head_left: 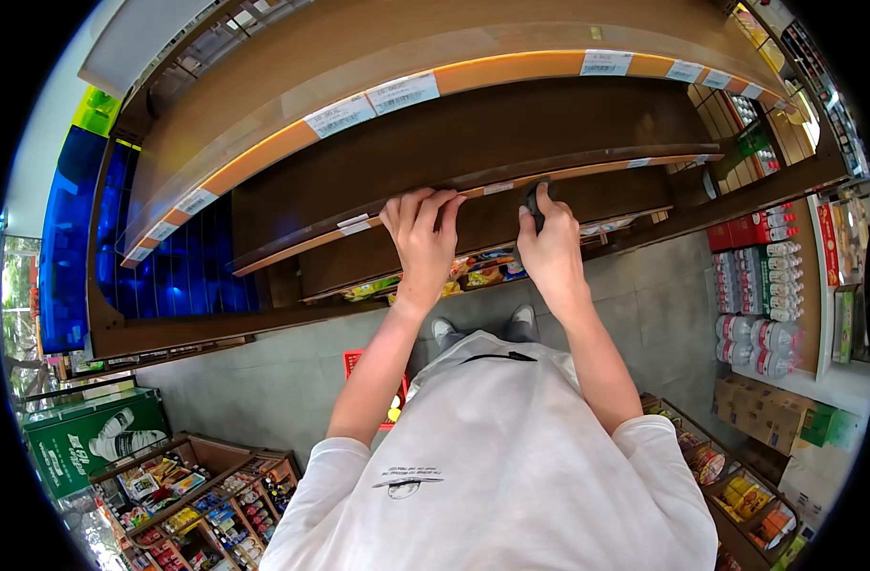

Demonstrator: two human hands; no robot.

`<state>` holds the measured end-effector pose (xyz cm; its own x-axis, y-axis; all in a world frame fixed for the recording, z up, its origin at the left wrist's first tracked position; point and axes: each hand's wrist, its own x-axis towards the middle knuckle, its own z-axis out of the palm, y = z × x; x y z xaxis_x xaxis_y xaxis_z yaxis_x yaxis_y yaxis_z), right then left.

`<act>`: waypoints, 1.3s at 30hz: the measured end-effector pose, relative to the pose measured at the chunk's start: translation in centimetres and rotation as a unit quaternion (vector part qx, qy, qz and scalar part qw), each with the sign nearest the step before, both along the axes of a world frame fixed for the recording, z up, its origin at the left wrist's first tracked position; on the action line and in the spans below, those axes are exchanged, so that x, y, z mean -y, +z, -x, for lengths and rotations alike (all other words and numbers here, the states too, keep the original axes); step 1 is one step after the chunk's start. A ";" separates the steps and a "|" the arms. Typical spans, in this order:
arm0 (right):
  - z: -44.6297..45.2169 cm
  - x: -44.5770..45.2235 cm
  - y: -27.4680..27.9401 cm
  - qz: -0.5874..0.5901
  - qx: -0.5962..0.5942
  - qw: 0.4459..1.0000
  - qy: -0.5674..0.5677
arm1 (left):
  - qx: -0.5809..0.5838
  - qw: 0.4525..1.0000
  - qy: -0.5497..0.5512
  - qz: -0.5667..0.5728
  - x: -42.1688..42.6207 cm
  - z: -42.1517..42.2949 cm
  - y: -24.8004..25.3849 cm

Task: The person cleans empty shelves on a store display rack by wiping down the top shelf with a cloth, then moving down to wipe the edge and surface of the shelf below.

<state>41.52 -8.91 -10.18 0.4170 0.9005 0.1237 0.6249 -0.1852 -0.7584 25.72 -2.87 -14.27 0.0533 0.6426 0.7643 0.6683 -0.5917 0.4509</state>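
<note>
My left hand [421, 233] rests at the front edge of a brown shelf [511, 124], its fingers bent over the orange price strip [539, 179]. To its right, my right hand [555, 249] is closed around a small dark, rounded object [534, 207] pressed near the same strip; its kind I cannot make out. A white price label [498, 187] sits on the strip between the two hands. Another label [355, 225] lies just left of my left hand. What my left fingertips touch behind the edge is partly hidden.
An upper shelf [520, 65] with several labels spans the view above. Colourful snack packets [487, 270] lie on the lowest shelf. A red basket [355, 362] stands on the grey floor by my legs. Bottled drinks [758, 285] are stacked right; goods racks [221, 495] flank me.
</note>
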 end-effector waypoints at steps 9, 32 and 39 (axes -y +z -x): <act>1.9 0.1 -0.5 -0.028 -0.058 0.998 0.015 | 0.014 1.000 -0.014 0.017 0.0 0.1 0.3; 4.2 -0.2 0.3 0.002 -0.075 0.996 0.052 | 0.021 0.999 -0.014 0.024 -0.1 0.0 0.0; 5.1 -0.2 0.1 -0.007 -0.083 0.994 0.077 | 0.014 1.000 -0.020 0.010 0.0 0.2 0.4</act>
<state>36.41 -8.66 -10.06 0.2893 0.9540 0.0783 0.5111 -0.0848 -0.8553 25.51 -2.87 -13.91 0.0569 0.6557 0.7528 0.6316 -0.6077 0.4815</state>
